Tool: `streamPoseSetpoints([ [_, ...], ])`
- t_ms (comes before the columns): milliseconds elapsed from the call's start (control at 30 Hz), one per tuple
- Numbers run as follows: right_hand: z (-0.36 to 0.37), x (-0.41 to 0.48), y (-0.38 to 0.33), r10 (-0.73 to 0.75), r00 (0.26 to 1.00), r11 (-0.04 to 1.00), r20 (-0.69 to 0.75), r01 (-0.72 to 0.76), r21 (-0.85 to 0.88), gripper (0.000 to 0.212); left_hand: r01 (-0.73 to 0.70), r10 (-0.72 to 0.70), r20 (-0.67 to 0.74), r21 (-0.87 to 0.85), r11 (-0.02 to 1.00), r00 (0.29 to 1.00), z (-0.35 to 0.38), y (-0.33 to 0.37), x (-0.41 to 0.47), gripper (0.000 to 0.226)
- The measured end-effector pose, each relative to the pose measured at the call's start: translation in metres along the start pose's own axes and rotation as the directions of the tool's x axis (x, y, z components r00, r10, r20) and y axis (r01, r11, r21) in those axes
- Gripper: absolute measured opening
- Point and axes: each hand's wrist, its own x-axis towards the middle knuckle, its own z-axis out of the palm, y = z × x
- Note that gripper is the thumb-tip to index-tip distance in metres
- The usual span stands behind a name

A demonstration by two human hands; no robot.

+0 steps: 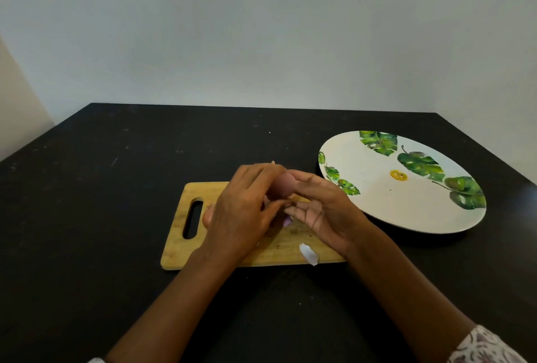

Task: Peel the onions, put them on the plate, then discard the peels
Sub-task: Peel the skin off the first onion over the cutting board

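Spreading under everything is a black table (87,217), and a wooden board (174,249) lies on it near the front, its handle slot at the left end. A white plate (377,205) printed with green leaves sits on the table just right of the board and slightly farther back, close to the board's far right corner; whether they touch cannot be told. Both hands meet above the board's middle. The left hand (241,208) shows its back to the camera, with the fingers curled over the top of an onion (283,187). The right hand (325,211) faces it with the palm turned up and inward, thumb laid on the onion's right side and fingers reaching beneath it, so the onion is pinched between the two hands above the board's far edge. A patterned sleeve (488,345) covers the right forearm well in front of the board. A second rounded, pinkish thing (207,217), likely another onion, rests on the board beside the slot, mostly hidden by the left hand. A pale peel (308,253) lies at the board's front edge toward the right end, its tip hanging over. A small purple scrap (287,221) shows on the board between the two wrists.
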Motion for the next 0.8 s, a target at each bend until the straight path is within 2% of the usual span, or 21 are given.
streamPoseSetpoints([
  [267, 0.0002, 0.0001, -0.0003, -0.022, 0.999, 0.999, -0.025, 0.023, 0.039, 0.045, -0.075, 0.075, -0.070, -0.001, 0.997, 0.995, -0.0009, 0.0003, -0.0003, 0.033],
  [400, -0.0002, 0.0012, -0.0004, 0.023, 0.998, 0.991, -0.054, -0.015, 0.135, 0.049, -0.080, 0.079, -0.134, -0.001, 0.997, 0.988, -0.0047, 0.0018, 0.0000, 0.025],
  [500, -0.0003, 0.0024, 0.0005, 0.013, 0.998, 0.987, -0.061, -0.004, 0.159, 0.055, -0.076, 0.075, -0.128, -0.006, 0.997, 0.989, -0.0050, 0.0025, 0.0006, 0.025],
  [567, -0.0012, 0.0028, 0.0004, 0.015, 0.998, 0.983, -0.057, -0.004, 0.181, 0.051, -0.080, 0.079, -0.116, -0.007, 0.997, 0.990, -0.0045, 0.0024, 0.0007, 0.025],
  [700, -0.0032, 0.0020, -0.0015, 0.034, 0.997, 0.976, -0.066, -0.018, 0.217, 0.021, -0.068, 0.068, -0.109, 0.000, 0.998, 0.992, -0.0054, 0.0015, -0.0006, 0.024],
  [800, -0.0006, 0.0014, -0.0019, 0.028, 0.996, 0.969, -0.086, -0.006, 0.248, 0.017, -0.067, 0.068, -0.102, 0.010, 0.998, 0.992, -0.0048, 0.0014, -0.0010, 0.024],
])
